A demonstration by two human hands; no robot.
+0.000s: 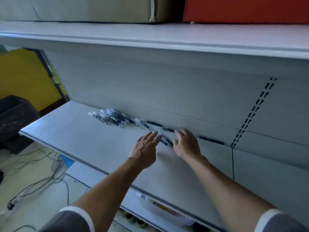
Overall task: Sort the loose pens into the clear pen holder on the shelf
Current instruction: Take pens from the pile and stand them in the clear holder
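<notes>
Several black-and-clear pens lie in a pile (111, 118) at the back of the grey shelf (80, 131), against the rear panel. A few more loose pens (151, 127) are strung out to the right along the back edge, and one lone pen (211, 140) lies further right. My left hand (145, 149) reaches forward with straight fingers, its tips at the pens between the hands. My right hand (186, 143) is spread over the shelf beside them, fingers relaxed, touching the pens near the back wall. No clear pen holder is in view.
An upper shelf (150, 41) overhangs, carrying a beige box (83, 9) and a red box (242, 9). A slotted upright (254, 113) runs down the back panel. Left of the shelf stand a black bin (13, 118) and floor cables (41, 181). A lower shelf holds packaged goods (160, 208).
</notes>
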